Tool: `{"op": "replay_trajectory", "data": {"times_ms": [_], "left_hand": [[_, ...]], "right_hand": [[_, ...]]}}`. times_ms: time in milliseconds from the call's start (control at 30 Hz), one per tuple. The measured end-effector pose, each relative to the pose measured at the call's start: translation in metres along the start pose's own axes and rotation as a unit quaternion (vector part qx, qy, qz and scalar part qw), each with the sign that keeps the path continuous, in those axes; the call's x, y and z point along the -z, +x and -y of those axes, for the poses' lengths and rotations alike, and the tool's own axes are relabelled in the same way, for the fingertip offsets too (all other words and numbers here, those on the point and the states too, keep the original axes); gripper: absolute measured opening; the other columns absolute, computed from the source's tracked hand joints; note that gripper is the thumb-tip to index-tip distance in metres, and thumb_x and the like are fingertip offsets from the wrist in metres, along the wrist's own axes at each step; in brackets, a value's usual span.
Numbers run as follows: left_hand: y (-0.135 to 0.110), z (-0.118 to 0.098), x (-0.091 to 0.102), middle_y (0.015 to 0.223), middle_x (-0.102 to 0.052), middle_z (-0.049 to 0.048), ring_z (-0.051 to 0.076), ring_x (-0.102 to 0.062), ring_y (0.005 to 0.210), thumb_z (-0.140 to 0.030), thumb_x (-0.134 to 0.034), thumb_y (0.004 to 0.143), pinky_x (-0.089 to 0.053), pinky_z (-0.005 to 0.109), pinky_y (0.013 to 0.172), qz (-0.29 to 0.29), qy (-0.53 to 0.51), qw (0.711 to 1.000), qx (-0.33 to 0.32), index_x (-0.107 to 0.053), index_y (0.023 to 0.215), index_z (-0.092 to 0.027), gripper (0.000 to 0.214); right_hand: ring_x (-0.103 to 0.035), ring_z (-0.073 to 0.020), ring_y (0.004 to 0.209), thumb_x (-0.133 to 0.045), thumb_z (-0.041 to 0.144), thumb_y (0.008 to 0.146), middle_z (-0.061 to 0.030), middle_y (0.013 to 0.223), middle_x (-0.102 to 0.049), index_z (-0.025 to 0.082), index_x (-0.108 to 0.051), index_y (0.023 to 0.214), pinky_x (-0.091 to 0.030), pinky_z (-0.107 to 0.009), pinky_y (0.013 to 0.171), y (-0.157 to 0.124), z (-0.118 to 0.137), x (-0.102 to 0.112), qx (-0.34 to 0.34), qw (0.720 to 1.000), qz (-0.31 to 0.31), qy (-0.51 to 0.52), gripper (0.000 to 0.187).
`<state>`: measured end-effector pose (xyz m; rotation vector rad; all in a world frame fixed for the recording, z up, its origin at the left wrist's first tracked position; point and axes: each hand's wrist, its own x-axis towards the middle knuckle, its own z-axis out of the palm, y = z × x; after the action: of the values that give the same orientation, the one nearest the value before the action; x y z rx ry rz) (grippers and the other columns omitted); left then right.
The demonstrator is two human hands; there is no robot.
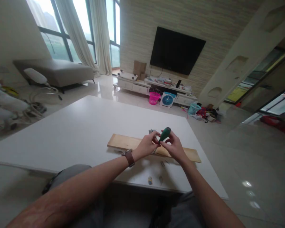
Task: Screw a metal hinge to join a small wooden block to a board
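A smooth, rounded green-handled tool (165, 133) with a dark butt leans above a pale wooden board (124, 141), its lower end down among the fingertips. The right hand (174, 146) has its thumb and fingers curled about the handle; the left hand (147, 146) is bent in with its fingers drawn together at that lower end — whether they grip the shaft or some small part, I cannot tell. The board is long, flat and straight-edged, with a light natural grain, and lies crosswise beneath both hands. A watch (129, 157) with a brown strap circles the left wrist.

Small metal pieces (152, 131) lie just beyond the board, and a few thin, dark slivers (162, 163) on its near side. Closer to the front edge is a little yellow-and-blue figure (150, 180).

The table (85, 126) is broad, white and faintly glossy. Past it, polished floor tiles (247, 152) throw back the light. A black television (178, 50) hangs on a wall with a streaky, banded finish, above a low white cabinet (139, 87). By the cabinet stand a bright pink basket (154, 98) and a blue-and-white fan (168, 99); pale, softly folded curtains (100, 38) hang at the tall windows — a grey padded bench (61, 72) sits below.
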<state>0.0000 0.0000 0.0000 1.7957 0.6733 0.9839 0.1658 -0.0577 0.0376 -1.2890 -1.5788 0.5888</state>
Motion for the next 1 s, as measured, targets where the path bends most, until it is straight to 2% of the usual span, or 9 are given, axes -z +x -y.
{"op": "replay_trajectory", "data": {"times_ms": [100,200,400,533,700,833,1000], "left_hand": [[-0.0001,-0.0027,0.0007,0.081,-0.075,-0.0021,0.016,-0.074,0.076,-0.01,-0.071,0.082,-0.055,0.026,0.073,0.004,-0.013,1.0,0.008,-0.061,0.121,-0.021,0.042],[-0.001,-0.004,0.0011,0.082,-0.076,-0.0012,0.016,-0.075,0.078,-0.009,-0.068,0.082,-0.055,0.025,0.073,0.015,-0.006,1.0,0.004,-0.06,0.121,-0.021,0.041],[-0.0031,-0.0025,-0.0012,0.089,-0.075,0.0004,0.016,-0.072,0.078,-0.017,-0.078,0.081,-0.055,0.025,0.068,0.009,-0.004,1.0,-0.019,-0.059,0.122,-0.021,0.045],[-0.0037,-0.0046,-0.0018,0.085,-0.073,-0.0003,0.015,-0.071,0.076,-0.015,-0.072,0.085,-0.056,0.026,0.07,0.002,0.003,0.999,-0.031,-0.062,0.123,-0.021,0.04],[-0.0033,-0.0068,0.0001,0.085,-0.074,-0.0005,0.016,-0.073,0.077,-0.009,-0.067,0.082,-0.055,0.026,0.071,-0.003,0.013,1.0,-0.025,-0.058,0.127,-0.022,0.047],[-0.003,-0.0072,0.0006,0.082,-0.075,-0.0012,0.017,-0.073,0.076,-0.006,-0.068,0.078,-0.053,0.025,0.069,0.002,0.014,1.0,-0.019,-0.056,0.127,-0.021,0.053],[-0.0025,-0.007,0.0,0.082,-0.073,-0.0008,0.016,-0.07,0.074,-0.017,-0.074,0.081,-0.051,0.024,0.069,-0.008,0.008,0.999,-0.031,-0.061,0.117,-0.02,0.038]], "right_hand": [[-0.071,-0.0222,0.101,-0.072,0.027,0.079,-0.0077,0.118,-0.074,0.023,-0.069,0.117,-0.056,-0.029,0.073,0.0003,-0.0042,0.0003,0.005,1.0,-0.003,0.012,0.038],[-0.072,-0.0216,0.095,-0.075,0.031,0.078,-0.0067,0.109,-0.075,0.022,-0.068,0.113,-0.056,-0.029,0.069,0.0015,-0.0064,0.0007,0.0,1.0,-0.011,0.026,0.037],[-0.068,-0.0193,0.08,-0.084,0.047,0.078,-0.0052,0.096,-0.074,0.021,-0.07,0.099,-0.055,-0.029,0.064,0.0019,0.0009,-0.0014,-0.018,0.999,-0.031,-0.003,0.036],[-0.069,-0.021,0.083,-0.083,0.048,0.08,-0.0072,0.1,-0.075,0.021,-0.072,0.104,-0.054,-0.029,0.062,0.0,0.0035,-0.0029,-0.023,0.999,-0.022,-0.005,0.038],[-0.071,-0.024,0.099,-0.076,0.036,0.082,-0.0074,0.108,-0.075,0.023,-0.07,0.111,-0.055,-0.031,0.071,0.0002,-0.0017,0.0003,-0.002,1.0,0.0,0.005,0.033],[-0.069,-0.0225,0.093,-0.079,0.038,0.08,-0.0062,0.103,-0.074,0.023,-0.068,0.111,-0.054,-0.029,0.068,0.002,-0.0047,-0.0007,0.001,1.0,-0.011,0.003,0.037],[-0.066,-0.0192,0.085,-0.083,0.044,0.078,-0.0036,0.097,-0.071,0.022,-0.067,0.101,-0.053,-0.028,0.066,0.0019,-0.0014,-0.0063,-0.013,0.999,-0.028,-0.015,0.036]]}}
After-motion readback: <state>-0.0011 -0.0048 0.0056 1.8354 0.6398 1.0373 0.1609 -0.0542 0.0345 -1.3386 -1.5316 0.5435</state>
